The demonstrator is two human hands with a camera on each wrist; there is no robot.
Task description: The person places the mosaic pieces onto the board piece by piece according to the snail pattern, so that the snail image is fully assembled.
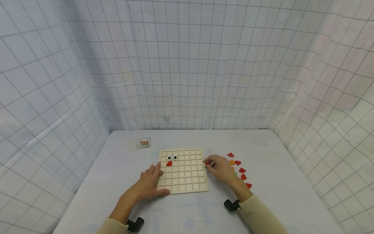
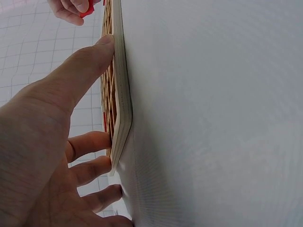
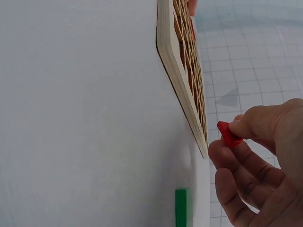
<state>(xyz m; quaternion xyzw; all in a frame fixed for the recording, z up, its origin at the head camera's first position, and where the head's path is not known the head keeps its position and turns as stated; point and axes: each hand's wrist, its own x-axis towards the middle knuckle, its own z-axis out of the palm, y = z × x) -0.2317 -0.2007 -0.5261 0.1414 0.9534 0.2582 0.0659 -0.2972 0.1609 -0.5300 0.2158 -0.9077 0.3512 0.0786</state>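
A light wooden grid board (image 1: 188, 175) lies on the table between the hands. Two round eye pieces (image 1: 175, 157) sit side by side in its upper left cells, with a red curved-edge piece (image 1: 169, 163) in the cell below the left one. My left hand (image 1: 147, 184) rests spread at the board's front left corner, its thumb on the front edge and fingertips along the left side. Just off the board's right edge, my right hand (image 1: 220, 169) pinches a small red piece (image 3: 229, 134) between thumb and fingers.
Several loose red pieces (image 1: 242, 170) are scattered right of the board. Orange pieces (image 1: 231, 162) and a green piece (image 3: 181, 208) lie there too, partly hidden by the right hand in the head view. A small picture card (image 1: 143, 143) lies at the back left.
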